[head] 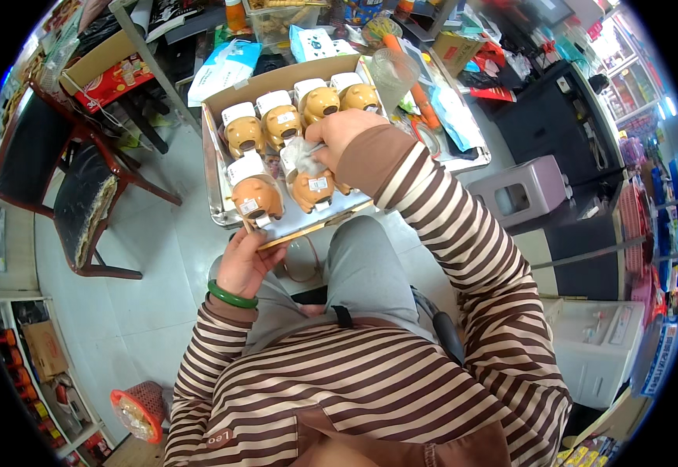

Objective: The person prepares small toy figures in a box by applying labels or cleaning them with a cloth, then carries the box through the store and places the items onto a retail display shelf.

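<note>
Several glossy brown animal-shaped figurines with white tops stand in two rows in an open cardboard box [216, 108]. My left hand [248, 262], with a green bangle at its wrist, grips the box's near edge by the front left figurine [257, 198]. Over the front row, my right hand [345, 131] pinches a crumpled piece of clear or whitish plastic [307, 156] above a figurine with a price sticker [314, 190]. My right hand and sleeve partly hide the figurines at the right.
The box rests on a metal-edged tray or table [213, 213]. Beyond it are a blue-white packet [231, 61], a clear ribbed container [394, 73] and an orange tube-like object [425, 108]. A worn black chair [85, 192] stands left, a red wastebasket [140, 408] lower left.
</note>
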A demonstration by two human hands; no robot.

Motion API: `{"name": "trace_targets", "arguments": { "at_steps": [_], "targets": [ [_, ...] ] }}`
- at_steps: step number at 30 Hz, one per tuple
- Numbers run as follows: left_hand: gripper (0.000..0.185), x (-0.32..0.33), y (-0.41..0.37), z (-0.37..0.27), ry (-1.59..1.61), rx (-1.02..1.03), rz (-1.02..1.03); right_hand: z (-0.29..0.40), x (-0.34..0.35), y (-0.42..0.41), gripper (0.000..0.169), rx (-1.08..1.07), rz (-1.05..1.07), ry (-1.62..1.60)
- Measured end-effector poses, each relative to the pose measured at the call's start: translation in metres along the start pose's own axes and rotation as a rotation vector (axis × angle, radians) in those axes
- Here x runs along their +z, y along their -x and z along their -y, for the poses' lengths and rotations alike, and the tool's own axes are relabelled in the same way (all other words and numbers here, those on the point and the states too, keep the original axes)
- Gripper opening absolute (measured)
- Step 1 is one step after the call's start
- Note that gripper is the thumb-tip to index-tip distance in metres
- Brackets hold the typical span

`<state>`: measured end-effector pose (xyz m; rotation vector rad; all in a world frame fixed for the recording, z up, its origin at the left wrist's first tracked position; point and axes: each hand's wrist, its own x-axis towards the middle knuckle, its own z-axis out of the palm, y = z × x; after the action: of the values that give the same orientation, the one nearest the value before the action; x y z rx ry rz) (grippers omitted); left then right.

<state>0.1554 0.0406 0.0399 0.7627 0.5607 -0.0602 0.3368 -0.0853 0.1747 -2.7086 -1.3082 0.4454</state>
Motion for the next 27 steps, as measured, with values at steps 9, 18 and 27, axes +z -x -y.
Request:
{"name": "trace_targets", "arguments": {
  "at_steps": [9, 18, 27],
  "targets": [
    [0.029, -0.002, -0.001, -0.004, -0.026, -0.035, 0.027, -0.020, 0.003, 0.000, 0.026, -0.255, -0.434, -0.087],
    [0.030, 0.001, -0.007, -0.003, -0.030, -0.087, 0.038, -0.010, -0.003, 0.004, 0.021, -0.197, -0.366, 0.222],
    [0.033, -0.006, -0.013, 0.004, 0.107, -0.108, 0.064, 0.025, 0.007, -0.015, 0.020, -0.411, -0.123, 0.323]
  ]
}}
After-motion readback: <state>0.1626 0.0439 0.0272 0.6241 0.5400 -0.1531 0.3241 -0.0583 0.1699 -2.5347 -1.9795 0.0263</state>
